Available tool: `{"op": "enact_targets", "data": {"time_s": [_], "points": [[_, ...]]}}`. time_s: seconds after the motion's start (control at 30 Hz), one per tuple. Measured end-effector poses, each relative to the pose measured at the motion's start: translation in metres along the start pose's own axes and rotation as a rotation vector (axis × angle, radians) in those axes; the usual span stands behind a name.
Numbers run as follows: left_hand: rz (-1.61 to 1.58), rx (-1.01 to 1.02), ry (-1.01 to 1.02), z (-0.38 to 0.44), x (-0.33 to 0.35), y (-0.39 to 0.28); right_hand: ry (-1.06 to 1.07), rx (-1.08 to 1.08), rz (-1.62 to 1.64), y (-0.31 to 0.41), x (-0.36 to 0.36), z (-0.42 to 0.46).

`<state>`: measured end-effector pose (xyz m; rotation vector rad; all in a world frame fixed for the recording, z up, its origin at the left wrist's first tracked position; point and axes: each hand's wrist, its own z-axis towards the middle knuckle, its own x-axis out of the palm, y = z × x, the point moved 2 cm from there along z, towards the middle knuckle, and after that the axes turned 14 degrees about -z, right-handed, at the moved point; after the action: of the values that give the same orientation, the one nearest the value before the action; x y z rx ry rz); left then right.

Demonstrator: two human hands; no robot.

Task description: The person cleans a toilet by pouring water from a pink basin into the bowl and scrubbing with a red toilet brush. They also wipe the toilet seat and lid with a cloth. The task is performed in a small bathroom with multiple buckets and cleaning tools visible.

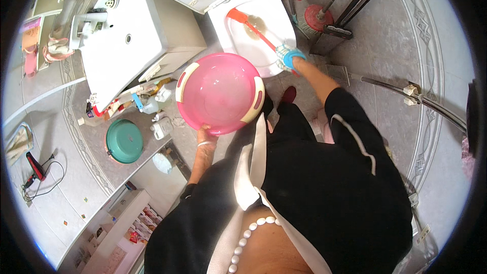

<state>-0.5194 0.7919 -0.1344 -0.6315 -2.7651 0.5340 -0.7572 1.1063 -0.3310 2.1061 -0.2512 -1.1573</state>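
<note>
My left hand (pixel 206 137) grips the near rim of a pink plastic basin (pixel 218 95) with cream handle parts. Water seems to lie in the basin, which is held beside the front of the toilet bowl. A patterned glove with a blue cuff covers my right hand (pixel 288 58), closed around the handle of an orange-red toilet brush (pixel 261 37). The brush's head reaches over the far left inner side of the white toilet bowl (pixel 268 59). Murky water shows at the bowl's bottom. The toilet lid and seat (pixel 198 3) are raised.
A white washbasin (pixel 140 34) on a cabinet stands left of the toilet. Below it are several plastic bottles (pixel 162 127) and a green basin (pixel 124 140). Right of the toilet stand a round red-backed floor brush (pixel 319 17) and other long-handled tools. A metal rail (pixel 388 88) runs along the right wall.
</note>
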Motion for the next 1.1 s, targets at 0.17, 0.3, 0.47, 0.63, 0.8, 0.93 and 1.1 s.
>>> {"op": "enact_targets", "data": {"time_s": [0.17, 0.3, 0.47, 0.63, 0.8, 0.93, 1.1], "points": [[-0.079, -0.023, -0.018, -0.004, 0.004, -0.015, -0.129, 0.266, 0.232, 0.048, 0.018, -0.024], [-0.052, -0.042, 0.055, 0.004, 0.008, -0.023, -0.063, 0.575, 0.676, 0.101, -0.007, -0.037], [-0.011, -0.027, 0.001, 0.037, -0.006, -0.030, 0.227, 0.251, -0.004, 0.153, -0.033, -0.010], [-0.051, -0.008, 0.020, 0.031, 0.001, -0.039, 0.178, -0.025, -0.702, 0.142, -0.080, -0.025], [-0.146, -0.018, -0.002, 0.027, 0.008, -0.028, 0.175, 0.546, 0.422, 0.074, -0.077, -0.014], [-0.142, -0.001, 0.049, 0.016, 0.009, -0.026, -0.031, 0.751, 1.259, 0.129, -0.073, -0.035], [-0.084, 0.054, -0.050, 0.007, 0.028, -0.018, 0.205, 0.469, 0.571, 0.132, -0.094, -0.016]]}}
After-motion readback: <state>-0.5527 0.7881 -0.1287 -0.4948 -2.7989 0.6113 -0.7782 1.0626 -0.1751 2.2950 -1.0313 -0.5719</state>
